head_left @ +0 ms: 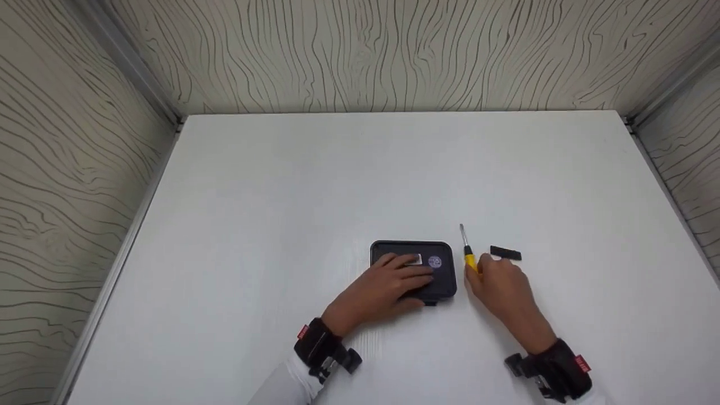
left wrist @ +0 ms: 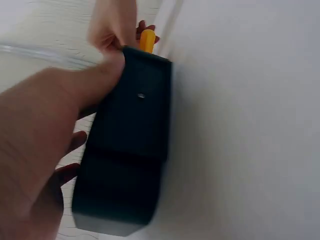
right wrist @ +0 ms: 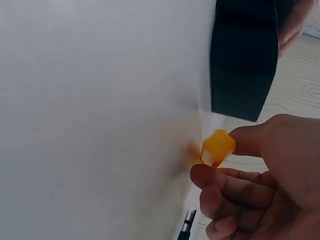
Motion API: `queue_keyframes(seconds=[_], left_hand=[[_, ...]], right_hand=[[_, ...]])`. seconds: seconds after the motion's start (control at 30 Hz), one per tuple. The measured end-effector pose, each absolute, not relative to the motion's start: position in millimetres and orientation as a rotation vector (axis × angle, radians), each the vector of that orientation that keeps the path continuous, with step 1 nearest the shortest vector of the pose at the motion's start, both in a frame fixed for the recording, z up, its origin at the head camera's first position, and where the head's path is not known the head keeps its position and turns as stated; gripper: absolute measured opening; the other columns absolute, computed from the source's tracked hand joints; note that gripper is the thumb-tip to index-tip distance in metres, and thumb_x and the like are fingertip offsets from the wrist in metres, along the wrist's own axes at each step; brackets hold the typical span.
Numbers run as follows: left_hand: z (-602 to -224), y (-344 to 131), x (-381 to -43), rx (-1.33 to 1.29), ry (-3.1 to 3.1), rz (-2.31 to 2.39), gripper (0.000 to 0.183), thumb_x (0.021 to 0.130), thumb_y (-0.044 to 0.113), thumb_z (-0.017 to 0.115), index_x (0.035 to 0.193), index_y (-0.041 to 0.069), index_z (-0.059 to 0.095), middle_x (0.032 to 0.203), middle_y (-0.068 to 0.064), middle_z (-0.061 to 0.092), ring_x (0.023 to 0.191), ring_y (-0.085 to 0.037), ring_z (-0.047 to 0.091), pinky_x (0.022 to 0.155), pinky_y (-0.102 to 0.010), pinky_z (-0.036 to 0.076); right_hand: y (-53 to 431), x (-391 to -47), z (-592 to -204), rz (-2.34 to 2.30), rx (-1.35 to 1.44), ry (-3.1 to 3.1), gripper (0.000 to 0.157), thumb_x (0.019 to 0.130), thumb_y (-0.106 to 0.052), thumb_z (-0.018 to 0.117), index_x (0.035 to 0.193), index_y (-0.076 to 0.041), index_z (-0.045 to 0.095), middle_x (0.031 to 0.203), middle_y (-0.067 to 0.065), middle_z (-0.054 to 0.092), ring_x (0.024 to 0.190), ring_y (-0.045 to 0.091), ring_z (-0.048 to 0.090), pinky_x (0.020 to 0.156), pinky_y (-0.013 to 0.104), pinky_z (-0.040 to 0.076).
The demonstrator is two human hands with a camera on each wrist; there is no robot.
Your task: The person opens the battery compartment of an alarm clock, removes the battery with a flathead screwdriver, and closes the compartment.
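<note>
A dark box with rounded corners (head_left: 443,284) lies on the white table, with a white label and a round pale sticker on its top. My left hand (head_left: 388,284) rests on it, fingers stretched across the top and thumb along the near edge. The left wrist view shows a small metal spot on the box's side (left wrist: 135,120). Just right of the box, my right hand (head_left: 503,284) pinches the yellow handle of a screwdriver (head_left: 470,259) between thumb and forefinger. Its metal shaft points away from me. In the right wrist view the handle end (right wrist: 218,146) faces the camera.
A short black strip (head_left: 505,252) lies on the table just beyond my right hand. The white table (head_left: 281,185) meets wood-patterned panels (head_left: 360,56) at the back and both sides. Each wrist wears a black strap with a camera.
</note>
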State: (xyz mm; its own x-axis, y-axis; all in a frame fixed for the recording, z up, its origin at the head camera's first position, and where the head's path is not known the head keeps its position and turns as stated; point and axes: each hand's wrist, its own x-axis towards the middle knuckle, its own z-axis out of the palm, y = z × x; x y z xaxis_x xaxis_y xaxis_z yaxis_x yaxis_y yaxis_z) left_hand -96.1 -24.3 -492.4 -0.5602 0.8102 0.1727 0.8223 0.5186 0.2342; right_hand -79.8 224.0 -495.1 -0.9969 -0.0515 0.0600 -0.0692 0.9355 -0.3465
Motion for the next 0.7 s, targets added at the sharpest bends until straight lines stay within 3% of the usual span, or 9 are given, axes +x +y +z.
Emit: queue_keyframes(seconds=[0.13,0.27,0.4,0.5,0.57,0.7], left_hand=[[-493,-24,-95,-1.463,-2.658,-0.382,0.043,0.086,0.043,0.056,0.124,0.023,0.056,0.126,0.012,0.056,0.124,-0.013,0.043,0.103,-0.033,0.034],[-493,-23,-96,-1.471,-2.570,-0.350,0.036,0.087,0.042,0.055,0.117,0.023,0.061,0.115,0.012,0.061,0.113,-0.008,0.049,0.099,-0.030,0.037],[-489,-25,-95,-1.422,-2.560,-0.380,0.022,0.092,0.032,0.052,0.110,0.024,0.061,0.110,0.013,0.058,0.106,-0.005,0.049,0.094,-0.025,0.039],[-485,-29,-94,-1.390,-2.584,-0.474,0.017,0.092,0.018,0.052,0.107,0.021,0.060,0.109,0.009,0.055,0.103,-0.004,0.049,0.092,-0.018,0.040],[-482,-31,-92,-1.378,-2.604,-0.544,0.021,0.091,0.011,0.053,0.110,0.019,0.059,0.114,0.007,0.053,0.106,-0.003,0.049,0.093,-0.014,0.039],[-475,-39,-92,-1.338,-2.577,-0.721,0.029,0.090,0.003,0.052,0.116,0.016,0.056,0.118,0.005,0.051,0.112,-0.003,0.046,0.094,-0.010,0.037]], right_hand=[[216,-80,-491,0.522,0.114,-3.080,0.033,0.086,-0.028,0.061,0.074,0.002,0.056,0.051,0.003,0.042,0.042,0.013,0.037,0.040,0.023,0.029],[232,-82,-478,0.535,0.087,-3.032,0.034,0.083,-0.029,0.065,0.077,0.004,0.060,0.053,0.006,0.049,0.045,0.016,0.041,0.041,0.025,0.032],[263,-92,-476,0.555,0.106,-2.997,0.025,0.079,-0.014,0.069,0.095,0.003,0.064,0.079,0.015,0.062,0.066,0.026,0.053,0.056,0.037,0.045],[279,-100,-485,0.600,0.177,-3.054,0.028,0.076,-0.006,0.070,0.103,0.000,0.064,0.096,0.018,0.062,0.085,0.031,0.055,0.072,0.045,0.048],[285,-103,-491,0.636,0.221,-3.061,0.024,0.076,-0.002,0.069,0.099,-0.001,0.065,0.096,0.016,0.063,0.089,0.031,0.056,0.076,0.046,0.048],[291,-104,-499,0.609,0.307,-2.947,0.015,0.072,0.004,0.070,0.086,-0.002,0.067,0.084,0.013,0.066,0.079,0.027,0.059,0.068,0.042,0.050]])
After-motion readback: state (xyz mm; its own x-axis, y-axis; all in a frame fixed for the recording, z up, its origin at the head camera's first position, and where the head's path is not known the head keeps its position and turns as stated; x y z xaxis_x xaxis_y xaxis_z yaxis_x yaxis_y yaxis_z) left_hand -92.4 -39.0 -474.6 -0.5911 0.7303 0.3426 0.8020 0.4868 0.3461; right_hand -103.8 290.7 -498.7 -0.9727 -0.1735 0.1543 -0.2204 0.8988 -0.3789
